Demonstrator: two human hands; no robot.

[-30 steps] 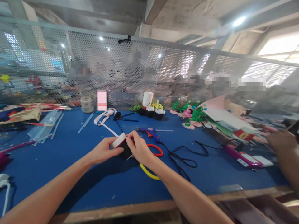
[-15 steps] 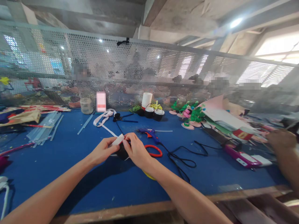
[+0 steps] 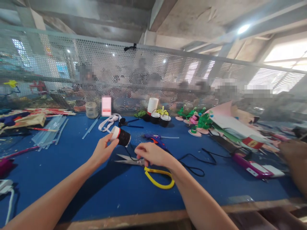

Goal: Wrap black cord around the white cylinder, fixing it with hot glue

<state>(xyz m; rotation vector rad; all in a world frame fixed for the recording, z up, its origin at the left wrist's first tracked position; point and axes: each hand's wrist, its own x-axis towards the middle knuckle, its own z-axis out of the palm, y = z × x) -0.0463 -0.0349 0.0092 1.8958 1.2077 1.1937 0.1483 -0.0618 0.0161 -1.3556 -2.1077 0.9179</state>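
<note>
My left hand [image 3: 105,147] is closed around a small paper cup [image 3: 124,138], tipped on its side. The cup is wrapped in black, with a red line and a white band at the end under my fingers. From the cup a thin black cord [image 3: 129,155] curves down to my right hand [image 3: 151,153], whose fingertips are pinched on it. Beneath that hand lies a pair of scissors [image 3: 130,160] with its blades apart and a yellow handle loop; the hand hides part of it. White ribbon [image 3: 103,125] lies behind the cup.
A blue glue gun [image 3: 155,138] with its cable lies behind my right hand. Black pliers [image 3: 133,123], two black cups with handles [image 3: 165,120] and green craft plants [image 3: 202,120] stand farther back. Clear glue sticks [image 3: 49,132] lie left. Another person's arm [image 3: 294,156] is at right.
My hands have moved apart. The cup has turned so its black side shows, and my right hand has come down and right with the cord, uncovering the scissors' blades.
</note>
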